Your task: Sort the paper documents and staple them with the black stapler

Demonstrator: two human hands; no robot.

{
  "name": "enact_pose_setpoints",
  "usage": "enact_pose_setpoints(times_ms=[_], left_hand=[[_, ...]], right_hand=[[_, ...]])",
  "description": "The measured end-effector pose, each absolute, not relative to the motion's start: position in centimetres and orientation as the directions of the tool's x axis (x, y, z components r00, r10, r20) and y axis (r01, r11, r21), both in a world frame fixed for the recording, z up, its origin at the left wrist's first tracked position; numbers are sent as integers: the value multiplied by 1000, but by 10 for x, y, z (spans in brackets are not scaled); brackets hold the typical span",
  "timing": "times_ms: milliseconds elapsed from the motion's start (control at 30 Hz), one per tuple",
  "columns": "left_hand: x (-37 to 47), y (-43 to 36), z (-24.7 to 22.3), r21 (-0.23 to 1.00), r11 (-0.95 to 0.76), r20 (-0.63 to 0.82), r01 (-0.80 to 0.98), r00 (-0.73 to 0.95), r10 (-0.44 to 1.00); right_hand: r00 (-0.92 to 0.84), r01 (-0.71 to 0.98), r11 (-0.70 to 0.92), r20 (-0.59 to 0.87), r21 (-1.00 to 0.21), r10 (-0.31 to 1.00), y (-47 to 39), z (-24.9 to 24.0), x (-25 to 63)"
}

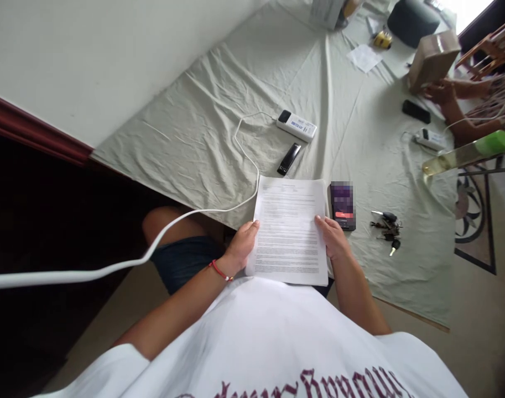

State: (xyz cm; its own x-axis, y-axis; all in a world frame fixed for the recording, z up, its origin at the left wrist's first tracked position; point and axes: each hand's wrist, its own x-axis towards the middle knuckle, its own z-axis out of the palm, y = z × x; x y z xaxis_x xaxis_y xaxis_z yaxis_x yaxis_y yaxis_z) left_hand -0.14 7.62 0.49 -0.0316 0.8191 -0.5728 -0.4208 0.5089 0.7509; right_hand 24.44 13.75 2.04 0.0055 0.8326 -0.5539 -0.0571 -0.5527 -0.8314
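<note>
Pale wall (90,50) on the left, and a counter (173,138) covered in a wrinkled light green cloth took up most of the view. The step in hand, far as I could judge, was just holding a stack of papers (291,232) up for a look, right between the two grips and close to the white shirt (277,337). Left grip (243,243) was closed on one long edge, right grip (334,237) on the other, thumbs on top, neither one open. I'd say any move from there called for an even pinch both sides, since loose sheets could slide or fan out. As for writing: the top page was full of small printed lines, way too tiny to read. The phone (343,221) just right of the right grip had a blurred-out screen with an orange-red bar. Beyond the grips sat a white device (297,126) with blue lettering I couldn't make out, plus a slim black item (289,159), probably a stapler. Shirt had dark red gothic letters, partly cut off. No brand I could name anywhere. Keys (390,217) lay further right of the right grip, and way past them another person's hands (443,94) were at a cardboard box (435,58).
</note>
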Motion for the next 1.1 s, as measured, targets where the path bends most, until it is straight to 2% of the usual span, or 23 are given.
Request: enact_pose_setpoints(times_ms=[267,400,500,567,633,733,900,1100], left_hand=[[0,79,8,757,466,-531,-457,-15,848],[0,77,3,834,440,-476,-333,-32,879],[-2,77,0,912,383,-399,-146,-101,911],[-5,77,-1,943,334,-331,2,-132,934],[-7,76,1,949,285,-267,131,-140,953],[-9,74,4,945,234,-209,229,-128,969],[-8,68,8,948,162,-142,274,-90,986],[-9,59,12,952,54,-39,300,-56,998]], right_hand=[[54,-99,-560,-566,-823,822,139,15,248],[83,-50,-537,-539,-842,838,139,12,250],[90,70,-462,-455,-884,886,140,9,252],[133,244,-333,-308,-911,942,142,7,254],[164,431,-208,-150,-878,975,144,5,255],[153,588,-131,-49,-798,987,145,5,256],[190,703,-77,83,-707,978,149,4,252],[193,686,-69,90,-724,977,160,-2,248]])
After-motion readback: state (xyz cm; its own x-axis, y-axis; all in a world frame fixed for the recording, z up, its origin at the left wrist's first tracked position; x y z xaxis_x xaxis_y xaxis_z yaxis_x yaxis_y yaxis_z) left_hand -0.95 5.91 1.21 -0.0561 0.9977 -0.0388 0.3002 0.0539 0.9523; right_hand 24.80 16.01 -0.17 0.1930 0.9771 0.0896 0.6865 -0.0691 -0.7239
